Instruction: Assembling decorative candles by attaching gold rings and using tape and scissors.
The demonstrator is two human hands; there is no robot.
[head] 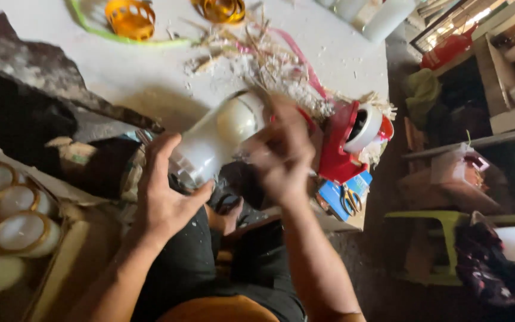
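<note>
The left hand (165, 200) is wrapped around the lower end of a pale, smooth white cylindrical candle-like piece (216, 140), thumb on the near side and fingers curled over the far side — a firm hold that seems meant to steady it, tilted with its rounded upper end pointing away toward the table. The right hand (281, 155) is at that upper end, fingers spread and smeared by motion blur; I cannot tell whether it pinches anything or only brushes the surface. The white piece sits above the person's lap, between both hands, just short of the table edge.

Just right of the hands stands a red plastic holder with a white round cup in it (353, 140), and below that a blue flat pack with yellow-handled scissors (348, 198) on top, close enough to reach. On the white worktable (150, 71) lie pale shavings and straw-like scraps (257, 59), a pink ribbon (302, 56) and two orange openwork rings (131, 18). At the left, a cardboard box of white gold-rimmed round candles (16, 229) is cut off by the frame edge — its full count is hidden. The dark shelves at right are too dim to read.
</note>
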